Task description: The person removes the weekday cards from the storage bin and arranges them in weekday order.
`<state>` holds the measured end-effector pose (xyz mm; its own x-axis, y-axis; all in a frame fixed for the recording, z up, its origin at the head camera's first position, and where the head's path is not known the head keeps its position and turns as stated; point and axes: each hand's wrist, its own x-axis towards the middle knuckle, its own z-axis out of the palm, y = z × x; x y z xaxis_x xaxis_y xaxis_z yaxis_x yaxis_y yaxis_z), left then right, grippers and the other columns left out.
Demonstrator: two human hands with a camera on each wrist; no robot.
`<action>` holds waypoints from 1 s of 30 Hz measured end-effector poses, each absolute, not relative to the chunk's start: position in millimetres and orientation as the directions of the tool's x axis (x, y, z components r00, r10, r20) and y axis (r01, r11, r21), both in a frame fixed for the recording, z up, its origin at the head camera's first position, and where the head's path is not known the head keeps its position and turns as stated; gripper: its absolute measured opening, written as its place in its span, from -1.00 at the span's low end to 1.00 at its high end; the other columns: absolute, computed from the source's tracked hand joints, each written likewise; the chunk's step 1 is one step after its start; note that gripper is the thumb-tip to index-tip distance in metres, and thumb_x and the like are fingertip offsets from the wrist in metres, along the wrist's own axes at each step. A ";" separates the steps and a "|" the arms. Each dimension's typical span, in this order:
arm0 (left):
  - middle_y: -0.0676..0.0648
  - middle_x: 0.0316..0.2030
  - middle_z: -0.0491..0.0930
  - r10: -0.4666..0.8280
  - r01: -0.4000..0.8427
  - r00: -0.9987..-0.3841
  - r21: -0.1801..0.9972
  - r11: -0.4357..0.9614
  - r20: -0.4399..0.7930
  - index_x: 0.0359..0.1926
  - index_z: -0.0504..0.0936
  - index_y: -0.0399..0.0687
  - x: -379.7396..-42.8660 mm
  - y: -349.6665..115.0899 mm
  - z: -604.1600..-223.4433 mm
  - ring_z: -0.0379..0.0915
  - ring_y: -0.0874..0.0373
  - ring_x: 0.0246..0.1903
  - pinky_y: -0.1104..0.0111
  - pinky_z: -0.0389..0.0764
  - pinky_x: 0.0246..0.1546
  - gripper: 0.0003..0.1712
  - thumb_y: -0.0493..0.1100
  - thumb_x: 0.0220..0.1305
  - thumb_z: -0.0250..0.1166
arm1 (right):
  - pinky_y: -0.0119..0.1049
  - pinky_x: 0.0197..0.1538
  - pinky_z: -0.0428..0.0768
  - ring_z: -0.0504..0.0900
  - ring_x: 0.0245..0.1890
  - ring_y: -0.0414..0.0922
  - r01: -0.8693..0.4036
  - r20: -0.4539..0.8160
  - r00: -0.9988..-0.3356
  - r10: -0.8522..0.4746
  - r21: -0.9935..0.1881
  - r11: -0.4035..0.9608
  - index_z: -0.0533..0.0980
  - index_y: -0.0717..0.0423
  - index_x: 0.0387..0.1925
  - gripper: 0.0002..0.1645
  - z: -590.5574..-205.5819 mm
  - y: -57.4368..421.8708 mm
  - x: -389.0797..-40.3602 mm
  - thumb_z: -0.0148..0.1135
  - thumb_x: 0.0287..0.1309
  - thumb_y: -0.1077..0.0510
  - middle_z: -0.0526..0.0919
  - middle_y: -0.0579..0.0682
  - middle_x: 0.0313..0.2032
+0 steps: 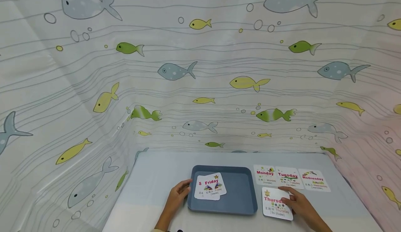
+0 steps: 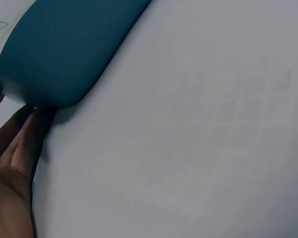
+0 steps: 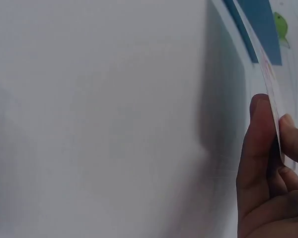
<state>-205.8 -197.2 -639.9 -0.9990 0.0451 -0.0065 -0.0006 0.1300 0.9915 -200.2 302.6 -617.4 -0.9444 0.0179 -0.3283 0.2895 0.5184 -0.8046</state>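
A square white card reading "Thursday" (image 1: 274,209) is pinched between the thumb and fingers of my right hand (image 1: 297,204). In the right wrist view, the card (image 3: 265,69) appears edge-on, raised off the table, with a finger behind it and the thumb in front. My left hand (image 1: 176,199) rests at the left side of a blue-grey tray (image 1: 239,193), fingertips against its outer edge. Inside the tray lies a "Friday" card (image 1: 213,183), overlapping another card (image 1: 200,194) that shows only an "S". The left wrist view shows the hand's fingers (image 2: 22,144) by the tray corner.
Beyond the Thursday card, a "Monday" card (image 1: 264,175), a "Tuesday" card (image 1: 288,177) and a "Wednesday" card (image 1: 314,180) lie in a row right of the tray. A fish-patterned sheet (image 1: 219,58) surrounds the white table (image 1: 156,166) at the back and sides.
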 end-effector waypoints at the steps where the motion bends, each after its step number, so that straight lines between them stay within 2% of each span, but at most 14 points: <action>1: -0.23 0.27 0.52 0.043 -0.006 -0.999 0.992 0.129 -0.012 0.28 0.52 -0.17 -206.0 -197.2 -639.6 0.48 -0.13 0.27 0.62 0.53 0.09 -0.54 -0.15 0.41 0.24 | -0.34 -0.55 0.49 0.42 -0.60 -0.15 0.274 -0.318 -0.948 0.011 -0.798 0.537 0.40 0.02 0.34 -0.34 -619.1 302.1 -199.5 0.35 0.23 0.07 0.42 -0.03 -0.59; 6: -0.25 0.28 0.51 0.042 -0.012 -0.999 0.991 0.130 -0.017 0.29 0.50 -0.19 -204.9 -197.0 -639.2 0.49 -0.14 0.26 0.57 0.57 0.08 -0.52 -0.13 0.42 0.24 | -0.41 -0.60 0.35 0.36 -0.68 -0.20 0.204 -0.264 -0.965 -0.001 -0.747 0.632 0.46 0.00 0.29 -0.40 -623.1 295.4 -198.2 0.34 0.22 0.12 0.48 -0.05 -0.61; 9: -0.23 0.29 0.51 0.044 -0.018 -0.999 0.993 0.118 -0.023 0.29 0.50 -0.18 -204.5 -197.1 -639.4 0.49 -0.13 0.26 0.58 0.57 0.08 -0.52 -0.13 0.42 0.24 | -0.39 -0.52 0.39 0.45 -0.58 -0.20 0.162 -0.232 -0.973 -0.008 -0.705 0.690 0.48 0.00 0.27 -0.41 -621.5 291.1 -199.1 0.36 0.20 0.09 0.64 -0.02 -0.42; 12: -0.21 0.29 0.51 0.047 -0.018 -0.999 0.994 0.111 -0.023 0.29 0.50 -0.17 -204.5 -196.9 -638.7 0.48 -0.12 0.27 0.60 0.55 0.08 -0.52 -0.12 0.41 0.25 | -0.33 -0.40 0.42 0.51 -0.44 -0.17 0.125 -0.207 -0.978 -0.022 -0.668 0.734 0.47 0.03 0.26 -0.40 -618.5 287.1 -200.6 0.37 0.19 0.07 0.69 0.00 -0.23; 14: -0.21 0.29 0.52 0.048 -0.015 -0.999 0.994 0.112 -0.020 0.29 0.50 -0.16 -204.9 -197.0 -638.6 0.48 -0.11 0.27 0.60 0.55 0.08 -0.52 -0.12 0.41 0.25 | -0.30 -0.35 0.42 0.51 -0.40 -0.17 0.114 -0.201 -0.979 -0.025 -0.648 0.753 0.46 0.06 0.27 -0.40 -616.2 284.5 -201.1 0.36 0.21 0.08 0.67 0.00 -0.24; 18: -0.21 0.28 0.52 0.042 -0.010 -0.999 0.992 0.123 -0.016 0.29 0.51 -0.16 -205.8 -196.8 -638.5 0.49 -0.10 0.26 0.60 0.55 0.08 -0.52 -0.12 0.41 0.25 | -0.35 -0.45 0.34 0.42 -0.51 -0.16 0.120 -0.199 -0.980 -0.008 -0.624 0.772 0.42 0.05 0.32 -0.40 -615.2 280.4 -201.1 0.30 0.26 0.13 0.49 -0.05 -0.47; 21: -0.22 0.28 0.52 0.035 -0.014 -0.999 0.991 0.133 -0.019 0.29 0.51 -0.16 -206.6 -196.6 -638.7 0.49 -0.10 0.25 0.59 0.56 0.07 -0.52 -0.12 0.41 0.24 | -0.37 -0.51 0.28 0.37 -0.58 -0.16 0.113 -0.188 -0.982 -0.002 -0.599 0.793 0.39 0.04 0.35 -0.38 -616.0 277.6 -200.9 0.28 0.27 0.17 0.43 -0.04 -0.55; 25: -0.22 0.28 0.52 0.028 -0.016 -0.999 0.990 0.139 -0.020 0.29 0.51 -0.16 -206.7 -196.4 -639.7 0.50 -0.11 0.25 0.57 0.58 0.06 -0.52 -0.13 0.41 0.25 | -0.31 -0.36 0.42 0.45 -0.47 -0.18 0.074 -0.162 -0.987 -0.018 -0.544 0.836 0.41 0.12 0.33 -0.38 -615.3 272.5 -200.2 0.31 0.26 0.18 0.56 -0.03 -0.41; 28: -0.22 0.28 0.52 0.031 -0.011 -0.999 0.990 0.137 -0.015 0.29 0.51 -0.16 -206.0 -196.9 -640.7 0.49 -0.11 0.25 0.58 0.57 0.07 -0.52 -0.13 0.42 0.24 | -0.26 -0.28 0.43 0.45 -0.40 -0.18 0.041 -0.135 -0.990 -0.031 -0.502 0.864 0.46 0.16 0.27 -0.43 -615.7 269.4 -198.1 0.33 0.24 0.17 0.54 -0.05 -0.33; 30: -0.22 0.28 0.52 0.029 -0.016 -0.999 0.992 0.129 -0.020 0.29 0.51 -0.16 -204.2 -197.3 -640.7 0.49 -0.12 0.26 0.59 0.56 0.07 -0.52 -0.13 0.41 0.25 | -0.31 -0.31 0.38 0.40 -0.43 -0.17 0.021 -0.121 -0.992 -0.043 -0.482 0.876 0.50 0.13 0.22 -0.49 -618.6 268.6 -195.6 0.32 0.25 0.16 0.46 -0.05 -0.36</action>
